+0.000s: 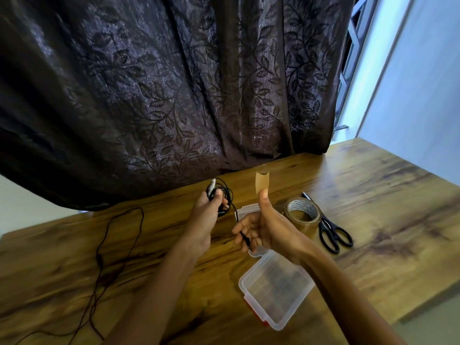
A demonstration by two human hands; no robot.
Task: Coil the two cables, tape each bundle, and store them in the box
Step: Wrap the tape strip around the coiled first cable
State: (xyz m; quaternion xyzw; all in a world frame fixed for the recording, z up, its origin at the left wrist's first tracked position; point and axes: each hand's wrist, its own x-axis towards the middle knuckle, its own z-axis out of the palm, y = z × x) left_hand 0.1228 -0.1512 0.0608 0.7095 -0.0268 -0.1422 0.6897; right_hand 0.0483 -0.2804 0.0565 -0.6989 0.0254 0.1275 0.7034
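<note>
Loose cable (117, 245) lies far left on the wooden table (373, 195), uncoiled, in long slack loops running off the near edge. Thin, limp cord; judged light and springy, so best gathered loop by loop and pinched where the turns cross.

Left hand (204, 220) raised above the table, fingers closed round a small coiled bundle (221, 195), pale plug poking up past the thumb. One tail drops from the bundle to the right hand (258, 230), whose lower fingers curl on the black plug end. The thumb is up, with a short strip of brown tape (262, 181) stuck to its tip and standing upright. Tape looks flimsy and likely to fold on itself; hold by one end only.

Clear plastic box (276, 292) lies open below the right wrist, red latches at the near edge. Near half looks empty; far half is mostly hidden by the hand.

Tape roll (302, 214) next, scissors (333, 232) just beside it.
</note>
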